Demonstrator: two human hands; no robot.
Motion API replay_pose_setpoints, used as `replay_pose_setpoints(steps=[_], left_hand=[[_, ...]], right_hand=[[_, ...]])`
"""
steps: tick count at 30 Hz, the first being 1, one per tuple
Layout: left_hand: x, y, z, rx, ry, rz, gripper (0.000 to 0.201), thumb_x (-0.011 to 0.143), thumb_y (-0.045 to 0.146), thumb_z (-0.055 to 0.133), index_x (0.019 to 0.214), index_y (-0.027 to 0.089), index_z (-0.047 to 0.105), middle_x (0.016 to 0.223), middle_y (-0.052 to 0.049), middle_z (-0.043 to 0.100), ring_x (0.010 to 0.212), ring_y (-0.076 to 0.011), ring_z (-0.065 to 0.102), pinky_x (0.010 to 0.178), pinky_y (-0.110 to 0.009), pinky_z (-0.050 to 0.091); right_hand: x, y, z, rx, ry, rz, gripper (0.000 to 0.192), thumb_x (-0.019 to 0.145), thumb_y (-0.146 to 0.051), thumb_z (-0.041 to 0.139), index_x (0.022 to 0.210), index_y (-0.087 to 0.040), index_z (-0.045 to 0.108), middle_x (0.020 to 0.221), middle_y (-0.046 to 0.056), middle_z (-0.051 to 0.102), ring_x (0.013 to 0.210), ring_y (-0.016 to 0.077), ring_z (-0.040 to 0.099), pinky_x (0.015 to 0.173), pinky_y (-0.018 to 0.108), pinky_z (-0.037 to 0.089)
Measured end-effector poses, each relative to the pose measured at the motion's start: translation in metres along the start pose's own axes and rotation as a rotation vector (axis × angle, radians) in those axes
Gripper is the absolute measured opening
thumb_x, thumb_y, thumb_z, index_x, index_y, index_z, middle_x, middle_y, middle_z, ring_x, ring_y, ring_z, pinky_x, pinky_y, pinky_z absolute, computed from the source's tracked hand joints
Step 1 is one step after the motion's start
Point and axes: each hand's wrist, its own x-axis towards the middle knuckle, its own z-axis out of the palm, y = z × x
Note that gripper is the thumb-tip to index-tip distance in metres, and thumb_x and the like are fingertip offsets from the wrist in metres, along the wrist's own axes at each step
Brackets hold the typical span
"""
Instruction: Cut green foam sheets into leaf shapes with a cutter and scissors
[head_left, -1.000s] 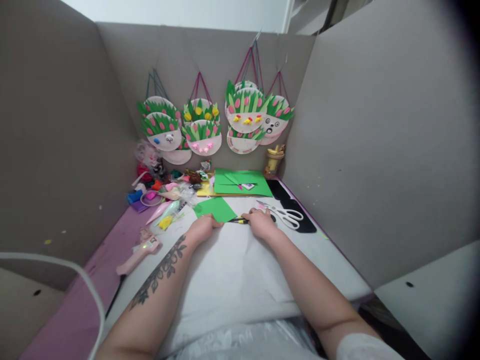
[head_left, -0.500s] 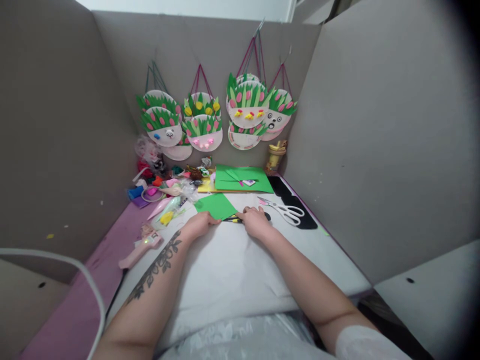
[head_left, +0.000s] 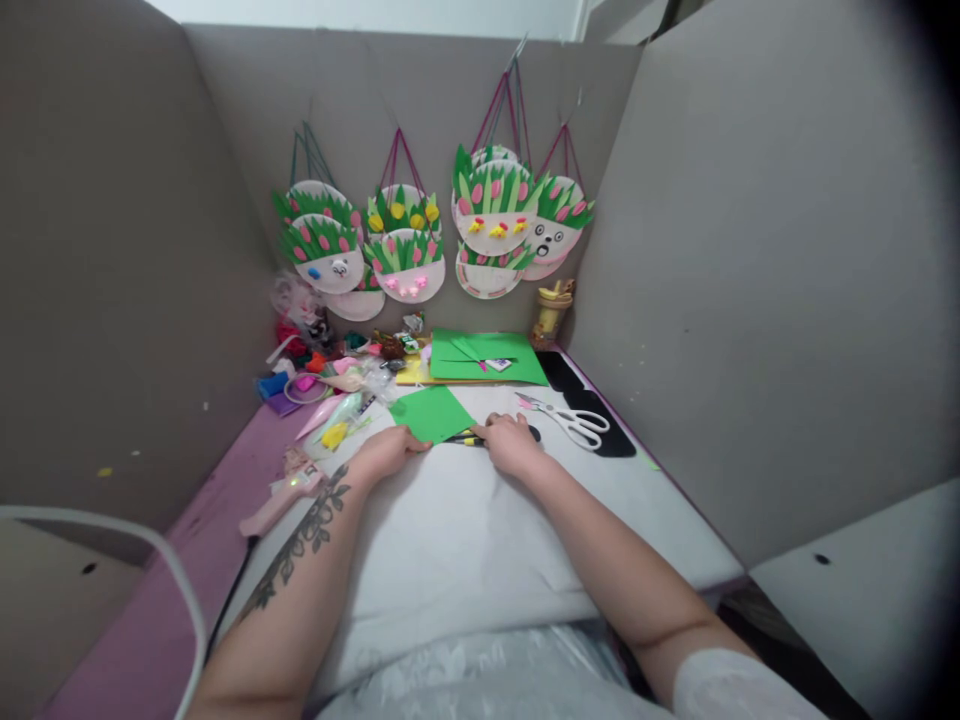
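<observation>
White table [head_left: 450, 540], grey cardboard walls [head_left: 750, 280]

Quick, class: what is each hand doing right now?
Left hand: fingers resting on the green sheet, grip unclear.
Right hand: closed on the pen.

Scissors [head_left: 570, 423] lie right of the paper square [head_left: 430, 413], plates [head_left: 409, 262] hanging behind.

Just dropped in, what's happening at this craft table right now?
A person sits at a white-covered table walled by grey boards. The left hand rests on the near corner of a small green sheet. The right hand lies beside it, over a yellow-and-black pen; the grip is hidden. White scissors lie untouched to the right. Decorated paper plates hang on the back wall.
</observation>
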Motion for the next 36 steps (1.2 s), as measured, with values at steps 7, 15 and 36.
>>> replay_pose_setpoints(steps=[7,15,36], left_hand=[[0.002,-0.002,0.002,-0.017,0.008,0.069,0.027,0.088,0.031,0.048,0.099,0.025,0.073,0.086,-0.008,0.069,0.077,-0.0195,0.059,0.071,-0.027,0.040],[0.004,-0.005,0.002,0.004,0.018,0.146,0.030,0.083,0.020,0.050,0.102,0.026,0.073,0.086,-0.006,0.069,0.075,-0.0174,0.057,0.068,-0.025,0.038],[0.020,-0.026,0.007,-0.297,0.028,0.129,0.032,0.069,0.012,0.051,0.086,0.021,0.076,0.083,-0.004,0.068,0.074,-0.0175,0.053,0.078,-0.030,0.042]], right_hand=[[-0.004,-0.020,0.002,-0.005,0.040,-0.075,0.040,0.085,-0.015,0.040,0.118,-0.027,0.058,0.109,0.013,0.058,0.101,0.0268,0.051,0.091,0.045,0.026],[-0.004,-0.029,0.004,-0.012,0.063,-0.125,0.040,0.083,-0.014,0.040,0.116,-0.026,0.059,0.105,0.013,0.061,0.097,0.0276,0.054,0.088,0.047,0.028],[-0.009,-0.046,-0.001,0.067,0.011,-0.300,0.041,0.084,-0.016,0.043,0.118,-0.032,0.059,0.108,0.009,0.061,0.100,0.0257,0.053,0.094,0.049,0.025]])
